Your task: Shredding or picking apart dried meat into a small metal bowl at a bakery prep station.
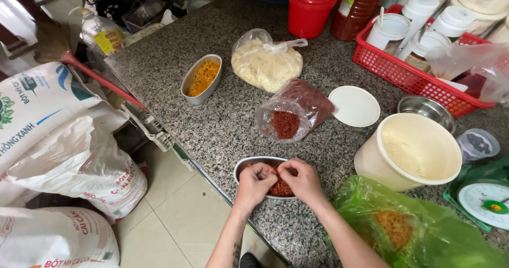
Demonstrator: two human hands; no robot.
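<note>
Lower centre of frame: left hand (255,182) and right hand (303,179) both pinched shut on red shredded filling (281,188) over the oval tray (254,162) at the table (222,125) edge — open red-flake bag (289,120) just above, within reach.

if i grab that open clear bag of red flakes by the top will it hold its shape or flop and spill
The clear bag of red flakes would probably flop: its thin film lies slumped on the granite counter. Its mouth gapes open, so flakes could spill. It looks light, being only partly filled.
</note>
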